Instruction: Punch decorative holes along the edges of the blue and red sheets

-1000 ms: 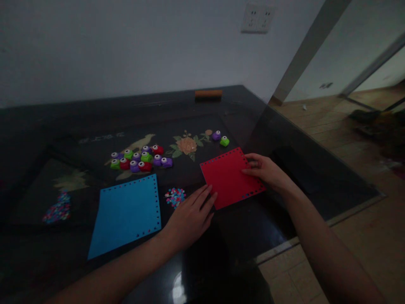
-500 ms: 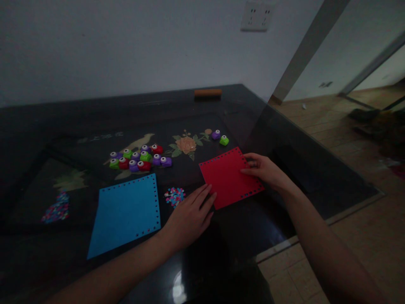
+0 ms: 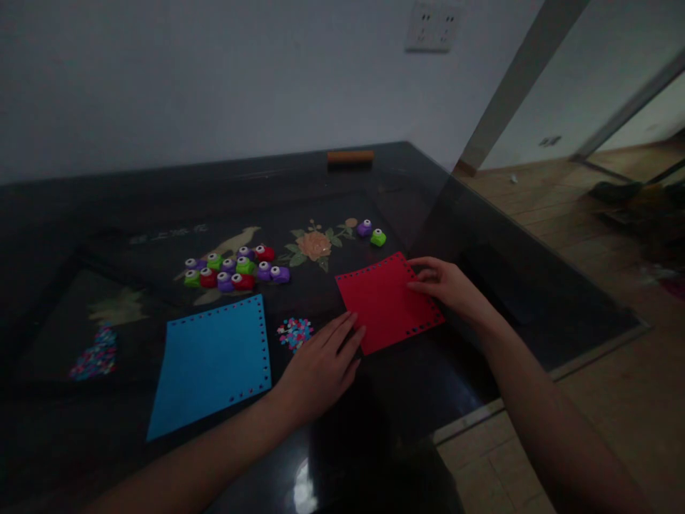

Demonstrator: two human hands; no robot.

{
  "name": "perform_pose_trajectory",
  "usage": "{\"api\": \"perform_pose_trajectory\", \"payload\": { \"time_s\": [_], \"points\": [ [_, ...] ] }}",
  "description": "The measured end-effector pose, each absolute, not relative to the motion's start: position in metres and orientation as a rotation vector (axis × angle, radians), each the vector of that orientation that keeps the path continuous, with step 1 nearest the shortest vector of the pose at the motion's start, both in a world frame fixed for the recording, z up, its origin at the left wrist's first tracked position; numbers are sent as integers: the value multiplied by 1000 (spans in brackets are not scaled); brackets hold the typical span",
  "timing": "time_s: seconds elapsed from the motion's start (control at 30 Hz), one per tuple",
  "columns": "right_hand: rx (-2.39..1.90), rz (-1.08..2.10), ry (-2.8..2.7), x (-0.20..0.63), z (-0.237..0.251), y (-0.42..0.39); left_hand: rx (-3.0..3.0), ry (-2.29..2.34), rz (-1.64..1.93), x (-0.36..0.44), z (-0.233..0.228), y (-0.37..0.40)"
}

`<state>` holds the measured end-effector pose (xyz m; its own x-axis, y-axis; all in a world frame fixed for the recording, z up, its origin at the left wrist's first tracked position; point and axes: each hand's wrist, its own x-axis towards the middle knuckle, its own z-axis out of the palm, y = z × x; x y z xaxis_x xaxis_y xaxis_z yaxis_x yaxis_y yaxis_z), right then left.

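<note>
left hand [image 3: 315, 368]: bare, no ring | right hand [image 3: 447, 285]: bare | 2 forearms: unsleeved, no watch

Both hands, left hand [image 3: 321, 368] and right hand [image 3: 448, 288], touch red sheet [image 3: 388, 301].
</note>
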<state>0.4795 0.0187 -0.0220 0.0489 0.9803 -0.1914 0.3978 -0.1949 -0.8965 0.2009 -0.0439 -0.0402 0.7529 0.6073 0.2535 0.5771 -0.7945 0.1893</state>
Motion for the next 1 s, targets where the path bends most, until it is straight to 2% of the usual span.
{"api": "perform_pose_trajectory", "payload": {
  "time_s": [0.5, 0.83, 1.0],
  "points": [
    [-1740, 933, -1551, 479, -26, 20, 2858, 966, 434, 201, -40, -44],
    [-1837, 606, -1792, 483, -26, 19, 2866, 970, 403, 201, -41, -44],
    [-1863, 599, -1833, 482, -26, 19, 2848, 975, 418, 200, -41, -44]
  ]
}}
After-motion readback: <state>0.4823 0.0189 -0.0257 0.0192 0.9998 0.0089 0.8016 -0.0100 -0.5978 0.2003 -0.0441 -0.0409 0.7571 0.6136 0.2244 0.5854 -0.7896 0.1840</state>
